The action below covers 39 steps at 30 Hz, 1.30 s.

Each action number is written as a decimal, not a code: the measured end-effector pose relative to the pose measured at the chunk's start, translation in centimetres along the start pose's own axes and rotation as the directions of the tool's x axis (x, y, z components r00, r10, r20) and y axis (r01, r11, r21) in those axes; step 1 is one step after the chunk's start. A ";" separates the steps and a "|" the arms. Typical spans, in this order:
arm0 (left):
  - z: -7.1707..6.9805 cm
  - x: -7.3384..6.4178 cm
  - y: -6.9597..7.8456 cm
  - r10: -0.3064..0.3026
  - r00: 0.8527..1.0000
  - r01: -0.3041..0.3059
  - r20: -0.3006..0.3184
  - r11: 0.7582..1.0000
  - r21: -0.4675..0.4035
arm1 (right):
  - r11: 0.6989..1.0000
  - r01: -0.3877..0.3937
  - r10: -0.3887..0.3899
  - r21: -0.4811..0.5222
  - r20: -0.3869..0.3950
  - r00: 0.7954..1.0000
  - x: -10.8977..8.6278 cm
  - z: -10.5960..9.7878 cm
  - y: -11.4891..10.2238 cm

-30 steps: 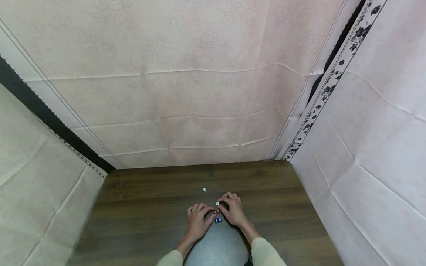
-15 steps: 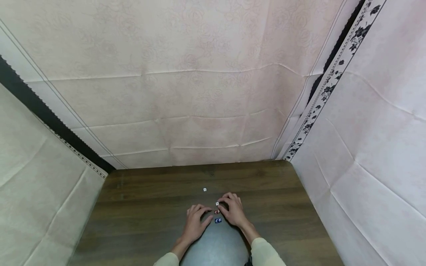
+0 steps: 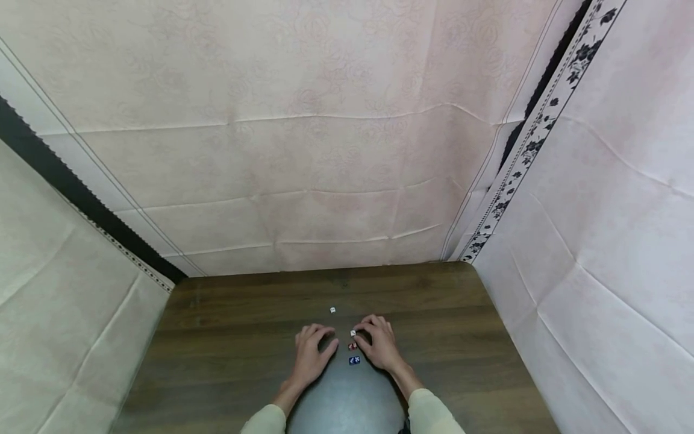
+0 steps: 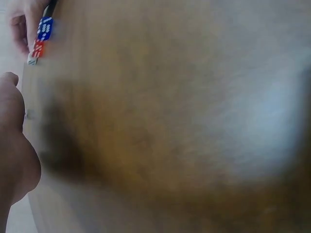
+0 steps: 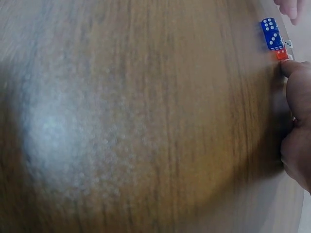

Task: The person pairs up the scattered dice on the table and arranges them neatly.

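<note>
My right hand (image 3: 382, 345) pinches a small white die (image 3: 353, 333) between thumb and index fingertip in the head view. Just nearer to me lie red dice (image 3: 352, 346), and below those a pair of blue dice (image 3: 355, 360) side by side. My left hand (image 3: 310, 357) rests to the left of the rows, apart from them, fingers loosely bent around nothing. A second white die (image 3: 333, 310) lies alone farther back. The right wrist view shows the blue dice (image 5: 271, 34) and a red die (image 5: 282, 54) beside my right thumb (image 5: 290, 68).
All the dice sit on a brown wood-grain table (image 3: 244, 313). Pale cloth (image 3: 336, 181) hangs behind its far edge, with more cloth (image 3: 607, 271) at the right and left sides. A grey glare patch spreads between my forearms.
My left hand has let go at the red dice and drawn away to the left. My right hand stays at the white die, and the dice have hardly moved.
</note>
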<state>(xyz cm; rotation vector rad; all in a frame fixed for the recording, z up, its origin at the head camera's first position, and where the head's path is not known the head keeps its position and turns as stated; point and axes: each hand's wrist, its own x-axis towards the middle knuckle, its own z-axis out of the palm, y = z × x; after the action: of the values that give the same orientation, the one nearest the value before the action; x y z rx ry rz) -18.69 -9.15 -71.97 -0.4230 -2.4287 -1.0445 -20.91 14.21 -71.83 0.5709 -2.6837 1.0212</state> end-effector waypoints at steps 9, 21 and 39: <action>-0.8 2.4 -0.7 -0.126 0.990 0.127 0.058 0.992 -0.020 | 1.000 -0.009 0.009 -0.003 0.000 1.000 -0.1 0.1 0.2; -0.4 4.3 -1.3 -0.223 0.971 0.220 0.088 0.974 0.047 | 1.000 -0.012 0.013 -0.007 0.010 1.000 -0.1 0.3 0.1; 1.4 6.1 -2.6 -0.261 0.955 0.249 0.142 0.964 0.098 | 0.999 -0.031 0.031 -0.022 0.016 0.999 0.0 0.2 0.1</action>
<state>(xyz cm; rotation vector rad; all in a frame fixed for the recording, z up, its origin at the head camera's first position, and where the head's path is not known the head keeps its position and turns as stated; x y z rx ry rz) -25.37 -9.25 -71.19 -0.1705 -2.7077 -1.0484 -20.93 14.16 -72.03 0.5371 -2.7223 0.9989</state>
